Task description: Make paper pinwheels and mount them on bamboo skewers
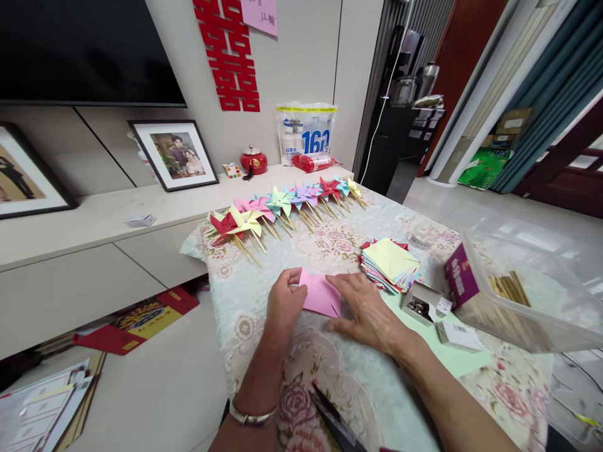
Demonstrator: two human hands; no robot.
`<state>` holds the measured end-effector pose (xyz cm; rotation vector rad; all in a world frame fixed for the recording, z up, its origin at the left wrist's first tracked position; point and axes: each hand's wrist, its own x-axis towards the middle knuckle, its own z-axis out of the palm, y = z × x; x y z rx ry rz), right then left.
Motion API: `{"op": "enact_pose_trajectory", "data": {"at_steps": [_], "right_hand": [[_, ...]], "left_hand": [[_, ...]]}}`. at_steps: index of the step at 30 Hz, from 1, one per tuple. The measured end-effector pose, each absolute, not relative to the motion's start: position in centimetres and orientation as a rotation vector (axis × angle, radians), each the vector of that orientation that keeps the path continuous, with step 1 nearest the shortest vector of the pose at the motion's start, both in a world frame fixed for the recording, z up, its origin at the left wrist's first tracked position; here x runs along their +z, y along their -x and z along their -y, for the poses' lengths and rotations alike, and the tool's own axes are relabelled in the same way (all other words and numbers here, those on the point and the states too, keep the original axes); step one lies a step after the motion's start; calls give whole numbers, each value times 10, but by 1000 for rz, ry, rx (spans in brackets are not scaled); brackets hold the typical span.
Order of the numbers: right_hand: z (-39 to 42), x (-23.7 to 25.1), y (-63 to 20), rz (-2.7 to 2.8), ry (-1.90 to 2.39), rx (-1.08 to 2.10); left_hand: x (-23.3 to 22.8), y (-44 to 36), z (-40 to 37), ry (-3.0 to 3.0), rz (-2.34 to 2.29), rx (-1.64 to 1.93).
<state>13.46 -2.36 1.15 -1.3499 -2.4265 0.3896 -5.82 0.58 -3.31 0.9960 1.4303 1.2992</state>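
A pink paper square [321,294] lies on the flowered tablecloth [339,370] in front of me. My left hand [285,302] pinches its left corner between thumb and fingers. My right hand [365,312] lies flat with fingers spread, pressing on the sheet's right edge. A stack of coloured paper squares [390,263] sits just beyond my right hand. A row of finished paper pinwheels on sticks [282,207] lies along the far edge of the table.
A small open box of pins [421,304] and a clear plastic tub holding wooden sticks [527,289] stand at the right. A dark pen-like tool [335,419] lies near my forearms. A low cabinet [94,251] with framed photos runs along the wall at left.
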Motion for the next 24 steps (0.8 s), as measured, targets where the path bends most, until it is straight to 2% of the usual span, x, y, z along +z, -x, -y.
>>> {"op": "enact_pose_trajectory", "data": {"at_steps": [7,15,24], "right_hand": [[23,1,-129,2512,1275,299],[18,6,-138,2457,1130,338],[18,4,-137,2449,1182,428]], "left_hand": [[-30,58,-4,-886,-1337,1295],[-26,62,-3,-929,-1237,1222],[-17,58,-1,-1338,-1493,1257]]}}
